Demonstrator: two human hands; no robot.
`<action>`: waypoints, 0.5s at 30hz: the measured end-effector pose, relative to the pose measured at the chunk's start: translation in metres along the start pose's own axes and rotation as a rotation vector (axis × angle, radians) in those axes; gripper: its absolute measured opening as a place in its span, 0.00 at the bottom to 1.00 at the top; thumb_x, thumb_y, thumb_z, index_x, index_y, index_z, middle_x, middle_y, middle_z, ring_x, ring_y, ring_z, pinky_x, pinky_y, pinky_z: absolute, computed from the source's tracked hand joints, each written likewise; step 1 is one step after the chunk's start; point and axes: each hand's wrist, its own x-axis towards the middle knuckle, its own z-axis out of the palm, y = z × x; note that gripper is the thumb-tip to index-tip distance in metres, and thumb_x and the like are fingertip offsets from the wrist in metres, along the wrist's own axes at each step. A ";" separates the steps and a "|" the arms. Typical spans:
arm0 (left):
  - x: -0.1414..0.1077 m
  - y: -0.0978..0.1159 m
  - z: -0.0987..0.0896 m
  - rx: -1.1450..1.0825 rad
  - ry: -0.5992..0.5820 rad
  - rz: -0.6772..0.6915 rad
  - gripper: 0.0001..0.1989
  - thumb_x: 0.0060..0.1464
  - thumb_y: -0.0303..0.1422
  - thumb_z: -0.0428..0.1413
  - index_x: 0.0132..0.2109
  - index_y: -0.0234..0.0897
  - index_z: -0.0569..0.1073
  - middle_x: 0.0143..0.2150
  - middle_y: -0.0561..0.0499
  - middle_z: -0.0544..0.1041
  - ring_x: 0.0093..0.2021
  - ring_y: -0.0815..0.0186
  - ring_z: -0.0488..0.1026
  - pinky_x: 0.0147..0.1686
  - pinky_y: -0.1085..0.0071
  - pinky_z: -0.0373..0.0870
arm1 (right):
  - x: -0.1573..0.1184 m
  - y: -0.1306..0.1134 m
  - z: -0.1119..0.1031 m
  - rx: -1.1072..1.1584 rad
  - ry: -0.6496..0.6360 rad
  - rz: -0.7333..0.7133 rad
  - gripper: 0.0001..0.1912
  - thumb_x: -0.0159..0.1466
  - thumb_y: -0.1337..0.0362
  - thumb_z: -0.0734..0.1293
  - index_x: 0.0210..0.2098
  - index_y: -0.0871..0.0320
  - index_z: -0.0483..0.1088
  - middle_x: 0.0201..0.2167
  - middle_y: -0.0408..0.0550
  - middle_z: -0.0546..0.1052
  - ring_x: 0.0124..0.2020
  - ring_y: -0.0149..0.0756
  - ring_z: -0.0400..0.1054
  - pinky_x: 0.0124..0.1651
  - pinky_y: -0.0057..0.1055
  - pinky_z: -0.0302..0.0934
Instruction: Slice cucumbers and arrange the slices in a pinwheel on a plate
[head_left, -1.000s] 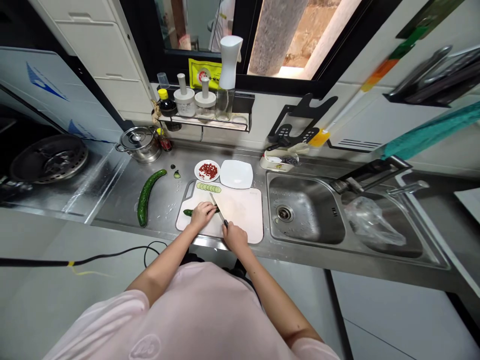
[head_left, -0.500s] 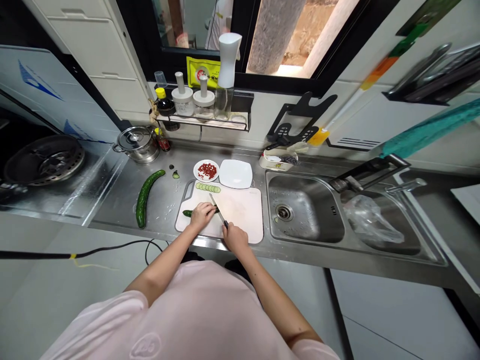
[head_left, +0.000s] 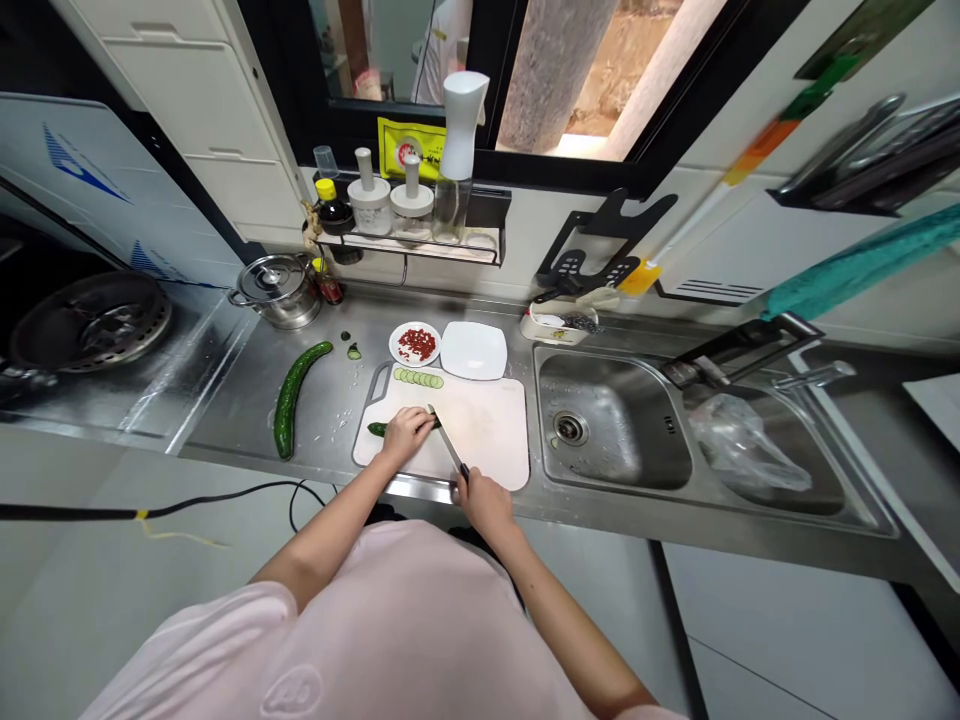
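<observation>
My left hand (head_left: 407,434) is closed over a cucumber (head_left: 377,429) and presses it on the white cutting board (head_left: 487,430). Most of the cucumber is hidden under that hand; its left end sticks out. My right hand (head_left: 486,501) grips the black handle of a kitchen knife (head_left: 448,438). The blade points away from me, its tip close to the cucumber's right end. A row of overlapping cucumber slices (head_left: 418,378) lies along the far edge of the board. To the left, a whole cucumber (head_left: 295,398) rests on the steel counter.
Behind the board stand a plate (head_left: 396,355) of chopped red pieces and a white square plate (head_left: 474,350). A sink (head_left: 611,420) lies to the right. At the back left are a lidded pot (head_left: 277,290) and, further left, a stove burner (head_left: 94,315).
My right hand has drawn the knife back toward me and slightly right, so its tip sits nearer the cucumber. My left hand keeps its hold. The view has shifted slightly.
</observation>
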 end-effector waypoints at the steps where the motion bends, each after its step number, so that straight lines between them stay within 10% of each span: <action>1: 0.000 0.000 0.000 0.000 -0.001 -0.001 0.09 0.58 0.34 0.52 0.40 0.42 0.76 0.39 0.50 0.76 0.41 0.66 0.69 0.43 0.67 0.67 | 0.001 0.000 0.000 -0.002 0.003 -0.001 0.19 0.68 0.54 0.51 0.41 0.60 0.66 0.34 0.56 0.77 0.37 0.44 0.73 0.38 0.34 0.59; 15: 0.001 0.001 -0.002 0.006 -0.013 -0.003 0.08 0.57 0.33 0.52 0.40 0.42 0.76 0.39 0.49 0.75 0.42 0.66 0.69 0.43 0.67 0.67 | 0.032 -0.026 -0.017 0.020 0.000 0.000 0.20 0.69 0.55 0.51 0.45 0.61 0.65 0.38 0.58 0.76 0.41 0.43 0.72 0.41 0.34 0.58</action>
